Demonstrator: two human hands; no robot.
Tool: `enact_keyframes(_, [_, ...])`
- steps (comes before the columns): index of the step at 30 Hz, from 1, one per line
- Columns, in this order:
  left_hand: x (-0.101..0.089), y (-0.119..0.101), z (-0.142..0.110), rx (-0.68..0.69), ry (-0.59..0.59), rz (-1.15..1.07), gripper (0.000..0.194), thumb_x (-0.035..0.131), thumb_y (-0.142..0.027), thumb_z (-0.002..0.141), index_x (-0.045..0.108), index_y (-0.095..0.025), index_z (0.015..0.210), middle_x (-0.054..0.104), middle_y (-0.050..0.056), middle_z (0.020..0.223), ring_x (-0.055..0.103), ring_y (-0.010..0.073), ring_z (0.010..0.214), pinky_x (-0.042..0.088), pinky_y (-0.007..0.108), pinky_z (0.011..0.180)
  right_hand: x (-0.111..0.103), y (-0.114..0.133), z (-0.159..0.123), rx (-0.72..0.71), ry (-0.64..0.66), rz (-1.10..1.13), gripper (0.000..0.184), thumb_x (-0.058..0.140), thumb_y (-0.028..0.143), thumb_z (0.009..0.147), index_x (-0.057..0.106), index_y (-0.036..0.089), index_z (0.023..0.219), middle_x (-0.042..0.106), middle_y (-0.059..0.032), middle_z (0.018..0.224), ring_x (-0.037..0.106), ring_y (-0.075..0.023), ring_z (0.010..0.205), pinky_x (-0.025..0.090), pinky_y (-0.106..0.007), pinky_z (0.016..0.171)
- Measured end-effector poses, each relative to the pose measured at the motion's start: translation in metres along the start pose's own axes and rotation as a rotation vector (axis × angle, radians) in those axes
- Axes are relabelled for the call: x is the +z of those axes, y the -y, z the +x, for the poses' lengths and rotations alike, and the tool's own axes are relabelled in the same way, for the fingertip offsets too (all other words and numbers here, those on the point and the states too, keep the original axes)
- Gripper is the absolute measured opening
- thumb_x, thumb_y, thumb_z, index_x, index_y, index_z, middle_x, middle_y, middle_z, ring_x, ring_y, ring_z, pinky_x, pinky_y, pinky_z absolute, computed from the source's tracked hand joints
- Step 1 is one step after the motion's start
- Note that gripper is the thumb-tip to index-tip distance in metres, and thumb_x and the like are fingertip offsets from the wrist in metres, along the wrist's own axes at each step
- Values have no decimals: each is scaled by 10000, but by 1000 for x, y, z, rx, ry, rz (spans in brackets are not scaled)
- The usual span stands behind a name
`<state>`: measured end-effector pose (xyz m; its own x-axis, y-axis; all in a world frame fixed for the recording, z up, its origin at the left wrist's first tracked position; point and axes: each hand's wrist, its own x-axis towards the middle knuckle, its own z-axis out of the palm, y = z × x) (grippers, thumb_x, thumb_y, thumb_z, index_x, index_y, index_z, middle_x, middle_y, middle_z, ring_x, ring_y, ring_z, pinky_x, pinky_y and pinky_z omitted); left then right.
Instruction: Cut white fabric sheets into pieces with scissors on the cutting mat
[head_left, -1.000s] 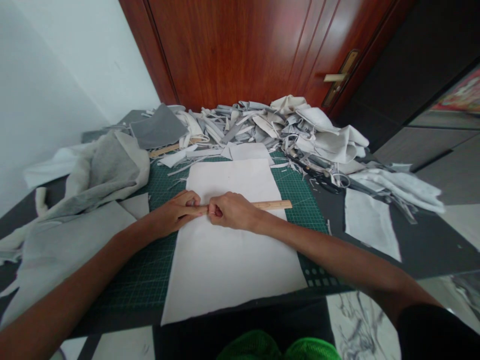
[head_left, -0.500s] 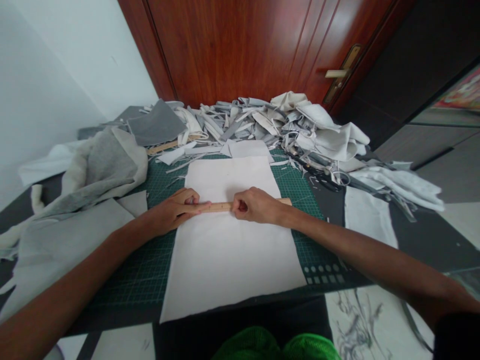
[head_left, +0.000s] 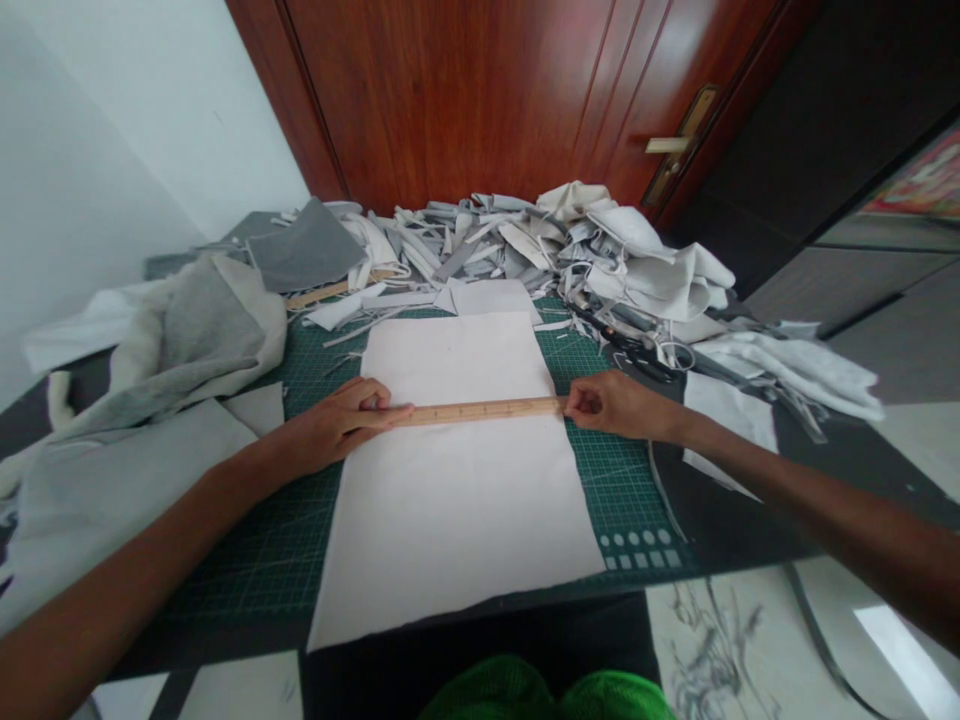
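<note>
A white fabric sheet (head_left: 457,500) lies flat on a green cutting mat (head_left: 285,560). A wooden ruler (head_left: 480,410) lies across the sheet from left to right. My left hand (head_left: 341,425) presses on the ruler's left end with its fingers stretched flat along it. My right hand (head_left: 611,405) sits at the ruler's right end, at the sheet's right edge, with its fingers pinched together. What the pinched fingers hold is too small to make out.
A heap of grey and white fabric scraps (head_left: 555,250) fills the back of the table before a wooden door (head_left: 487,90). Folded grey cloth (head_left: 187,340) lies at the left. A white fabric piece (head_left: 731,430) and scissors (head_left: 637,350) lie at the right.
My right hand has slid right along the ruler, from beside my left hand to the ruler's right end. The left hand has stayed on the left end.
</note>
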<state>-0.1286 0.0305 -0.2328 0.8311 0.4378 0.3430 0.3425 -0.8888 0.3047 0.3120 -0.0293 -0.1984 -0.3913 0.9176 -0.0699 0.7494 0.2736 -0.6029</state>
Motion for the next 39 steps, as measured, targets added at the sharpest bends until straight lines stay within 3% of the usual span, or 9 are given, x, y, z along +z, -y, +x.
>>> enact_keyframes(5, [-2, -4, 1, -1, -8, -8, 371, 429, -291, 1094, 649, -248, 1389, 544, 54, 958, 512, 172, 861, 457, 296, 820, -20, -20, -18, 95, 36, 62, 237, 676, 414, 805, 664, 185, 743, 643, -11, 678, 544, -132, 596, 417, -267, 579])
enact_keyframes(8, [-1, -5, 0, -36, -1, -12, 376, 433, -301, 1092, 640, -259, 1403, 539, 52, 959, 513, 181, 878, 452, 307, 838, -25, -14, -21, 30, 44, 195, 328, 690, 492, 832, 631, 187, 729, 642, -47, 862, 575, -155, 754, 456, -285, 666])
enact_keyframes(10, [1, -4, -2, -58, -7, -17, 383, 434, -312, 1092, 626, -270, 1420, 539, 51, 969, 514, 181, 894, 446, 307, 852, -22, -2, -16, -24, 54, 287, 373, 694, 522, 851, 597, 189, 715, 588, -27, 862, 544, -145, 776, 439, -278, 680])
enact_keyframes(15, [4, -3, -3, -85, -18, -30, 394, 423, -376, 1096, 644, -258, 1400, 553, 63, 1006, 530, 187, 941, 447, 305, 882, 11, 44, 19, -87, 293, 557, 419, 744, 542, 827, 540, 188, 736, 429, 73, 633, 359, -74, 562, 258, -228, 523])
enact_keyframes(20, [-5, -10, -5, -172, 31, -103, 462, 399, -413, 1098, 544, -197, 1481, 606, 100, 1117, 569, 218, 1035, 456, 334, 968, 50, 96, 69, -175, 394, 740, 399, 719, 536, 847, 516, 204, 756, 372, 118, 529, 291, -62, 467, 219, -218, 451])
enact_keyframes(25, [-17, -14, -15, -275, 27, -136, 433, 423, -416, 1091, 568, -170, 1416, 639, 107, 1179, 591, 225, 1083, 472, 334, 969, 81, 132, 100, -311, 264, 574, 198, 706, 333, 850, 607, 170, 792, 472, 89, 593, 372, -64, 531, 260, -215, 503])
enact_keyframes(29, [-25, -12, -20, -216, 27, -139, 312, 488, -375, 1071, 694, -206, 1235, 676, 83, 1152, 610, 225, 1088, 466, 343, 974, 97, 150, 110, -344, 136, 342, 61, 672, 203, 844, 657, 163, 800, 574, 55, 662, 472, -72, 595, 320, -218, 576])
enact_keyframes(35, [-24, -2, -23, -145, -8, -161, 261, 520, -298, 1049, 752, -189, 996, 665, 72, 1073, 634, 201, 1008, 474, 318, 922, 107, 172, 123, -355, 101, 101, 23, 706, 192, 842, 689, 181, 832, 677, 38, 743, 564, -85, 647, 340, -224, 615])
enact_keyframes(39, [-21, 2, -24, -123, -12, -204, 274, 489, -242, 1048, 742, -189, 956, 654, 64, 1051, 636, 191, 992, 478, 309, 903, 116, 179, 127, -354, 99, 12, 39, 681, 202, 870, 700, 194, 836, 721, 23, 811, 594, -96, 675, 345, -231, 624])
